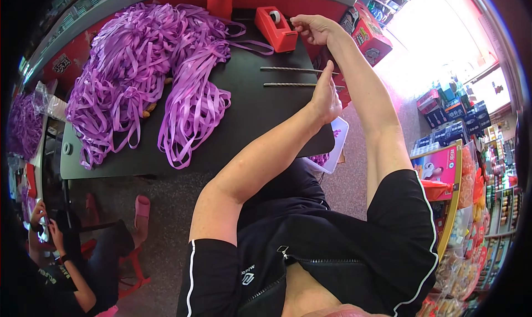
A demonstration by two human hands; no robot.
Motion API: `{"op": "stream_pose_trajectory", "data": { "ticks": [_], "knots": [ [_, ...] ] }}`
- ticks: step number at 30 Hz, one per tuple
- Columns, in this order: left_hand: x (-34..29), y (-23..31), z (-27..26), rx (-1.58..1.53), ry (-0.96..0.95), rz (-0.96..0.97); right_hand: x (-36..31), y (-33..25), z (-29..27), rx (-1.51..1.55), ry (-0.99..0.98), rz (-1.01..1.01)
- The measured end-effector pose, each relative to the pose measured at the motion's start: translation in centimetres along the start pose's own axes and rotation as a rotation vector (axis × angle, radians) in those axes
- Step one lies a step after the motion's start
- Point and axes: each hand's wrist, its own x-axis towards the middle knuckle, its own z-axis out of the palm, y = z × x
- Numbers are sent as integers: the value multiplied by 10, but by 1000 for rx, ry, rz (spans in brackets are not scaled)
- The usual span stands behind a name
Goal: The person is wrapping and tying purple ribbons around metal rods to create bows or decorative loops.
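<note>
Beside the red tape dispenser [277,31], which holds a white-cored roll, my right hand [315,30] has its thumb and forefinger pinched together. Whatever lies between those fingertips is too small to make out. My left hand [327,95] is at the right edge of the dark table [244,117], thumb up and fingers apart from any visible object; part of the fingers is hidden. Two thin metal rods [288,69] stick out over the tabletop, their right ends near this hand. A big heap of purple ribbon loops [133,62] covers the table's left side, with a separate bundle [194,112] in front.
A white bin [339,142] with purple pieces stands below the table's right edge. Boxes [443,109] and packed shelves line the right. At lower left another person [72,261] sits holding a phone-like object. A red post [220,1] rises behind the table.
</note>
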Motion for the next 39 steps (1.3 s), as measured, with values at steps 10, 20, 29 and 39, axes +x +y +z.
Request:
{"op": "stream_pose_trajectory", "data": {
  "ticks": [10,20,29,39],
  "knots": [
    [2,-3,1,24,27,-25,-14,20,-4,1,32,-12],
    [1,0,4,47,15,-21,-24,23,1,-73,37,0],
    [5,-1,-4,-88,-16,3,-28,34,12,-92,100,-80],
    [6,-3,0,-71,100,-36,-20,49,7,-140,135,-143]
  ]
}}
